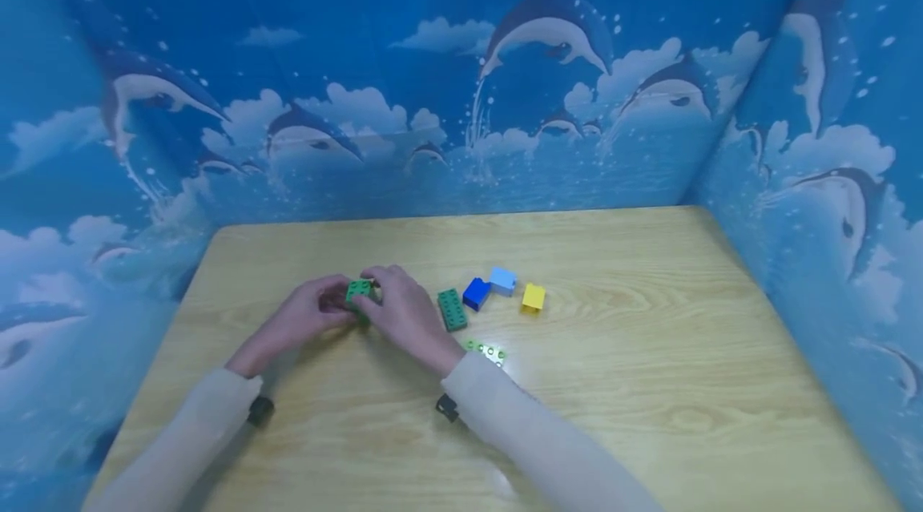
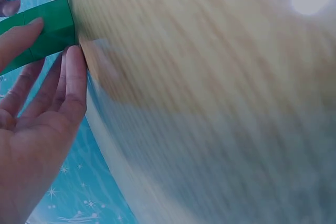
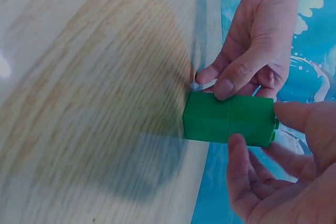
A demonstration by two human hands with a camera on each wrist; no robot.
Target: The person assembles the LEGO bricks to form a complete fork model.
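Two green toy building bricks (image 1: 358, 289), stacked one on the other, stand upright at the left of the table, studs up. The seam between them shows in the right wrist view, on the stack's side (image 3: 207, 118). My left hand (image 1: 306, 313) pinches the lower part, its thumb (image 2: 23, 35) on one face and fingers behind. From the other side my right hand (image 1: 411, 318) grips the upper brick, with the thumb on its side and a finger at the studded top (image 3: 302, 115). The stack's lower end is at or just above the tabletop; I cannot tell which.
Right of my right hand lie a dark green brick (image 1: 452, 310), a dark blue brick (image 1: 476, 294), a light blue brick (image 1: 503, 281) and a yellow brick (image 1: 534, 299). My right sleeve partly covers a light green brick (image 1: 490, 352). Dolphin-print curtains (image 1: 433, 79) surround the wooden table (image 1: 649, 352).
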